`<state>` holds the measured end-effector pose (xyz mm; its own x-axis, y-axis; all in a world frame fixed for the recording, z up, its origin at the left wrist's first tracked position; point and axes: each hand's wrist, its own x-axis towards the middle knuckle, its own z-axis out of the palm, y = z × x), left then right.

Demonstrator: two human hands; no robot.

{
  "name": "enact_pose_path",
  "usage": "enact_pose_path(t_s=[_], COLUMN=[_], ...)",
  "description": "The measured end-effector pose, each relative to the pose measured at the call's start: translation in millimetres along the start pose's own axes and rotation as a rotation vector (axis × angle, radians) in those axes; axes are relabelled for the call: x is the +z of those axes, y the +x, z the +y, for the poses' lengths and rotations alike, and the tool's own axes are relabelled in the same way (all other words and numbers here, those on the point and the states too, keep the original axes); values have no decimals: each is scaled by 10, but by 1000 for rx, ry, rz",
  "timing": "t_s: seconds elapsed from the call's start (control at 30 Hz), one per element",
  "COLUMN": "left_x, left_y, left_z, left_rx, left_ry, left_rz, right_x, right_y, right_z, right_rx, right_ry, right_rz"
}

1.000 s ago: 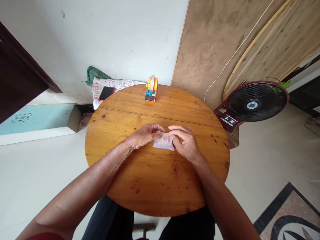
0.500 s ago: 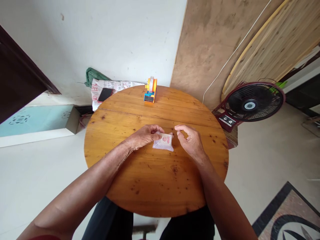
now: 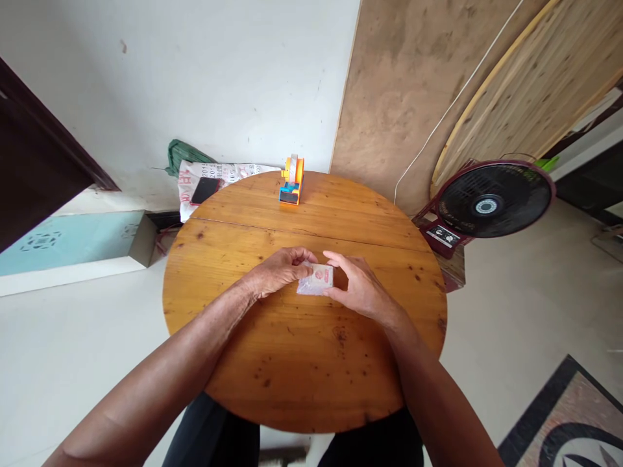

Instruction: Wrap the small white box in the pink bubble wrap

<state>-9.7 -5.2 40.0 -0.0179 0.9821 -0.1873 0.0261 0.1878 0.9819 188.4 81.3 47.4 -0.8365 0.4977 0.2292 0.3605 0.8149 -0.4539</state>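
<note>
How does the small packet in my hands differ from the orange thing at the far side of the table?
The packet is pale, see-through and lies flat with a reddish mark on it; the tape dispenser is bright orange and blue and stands upright. The packet is held between the left hand and right hand; the dispenser sits untouched near the far edge. Both rest on the round wooden table.

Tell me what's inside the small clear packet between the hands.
Through the clear packet a pale square piece with a red mark shows. The left hand covers its left edge and the right hand its right side, so anything there is hidden. It lies on the round wooden table.
</note>
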Motion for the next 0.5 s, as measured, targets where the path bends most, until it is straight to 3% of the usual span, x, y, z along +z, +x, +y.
enact_pose_path(t_s=[0.3,0.5], left_x=[-12,-7], left_y=[16,16], left_z=[-19,-16], left_rx=[26,21], left_ry=[18,-11], left_rz=[-11,-16], right_x=[-72,-101], right_y=[-31,-11], right_z=[-56,-94], right_rx=[-3,-104], right_ry=[24,150], right_rz=[-4,118])
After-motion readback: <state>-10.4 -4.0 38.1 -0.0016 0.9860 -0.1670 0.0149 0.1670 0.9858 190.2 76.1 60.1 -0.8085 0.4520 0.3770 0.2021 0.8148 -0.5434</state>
